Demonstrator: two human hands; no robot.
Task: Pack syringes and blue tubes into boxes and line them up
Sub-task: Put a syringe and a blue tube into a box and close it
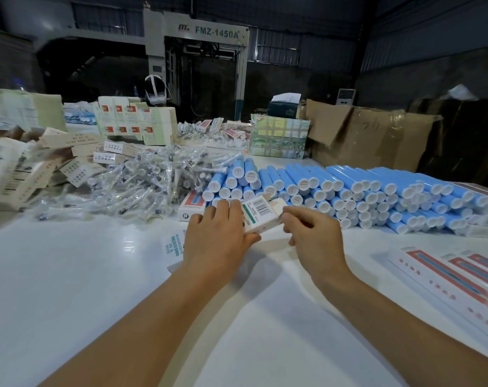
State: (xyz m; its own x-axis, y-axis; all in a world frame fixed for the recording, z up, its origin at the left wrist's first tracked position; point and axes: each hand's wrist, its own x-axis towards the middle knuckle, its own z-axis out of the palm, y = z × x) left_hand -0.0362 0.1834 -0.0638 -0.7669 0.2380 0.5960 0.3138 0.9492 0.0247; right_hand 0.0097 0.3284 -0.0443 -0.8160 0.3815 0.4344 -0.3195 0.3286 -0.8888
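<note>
Head view, the only one, centres on a small white box with a barcode label, held just above the tabletop, and every place below is given from that box. The left hand wraps its near-left side, fingers curled over the top and thumb underneath, most likely to steady it so the end can be worked. The right hand pinches the box's right end at the flap, a hold that suits tucking the flap shut or opening it; which of the two I cannot tell, and the box's contents are hidden. Directly behind the box and running off to its right lies the stack of blue tubes, white caps turned toward the person, probably so one can be drawn out endwise. Behind and to its left sprawls the heap of bagged syringes, also within easy reach. Just left of the box a second carton lies flat against the tubes. Farther left sit loose flat cartons, apparently unfilled stock. Near right of the box, finished long boxes lie side by side, seemingly the line-up the task asks for.
</note>
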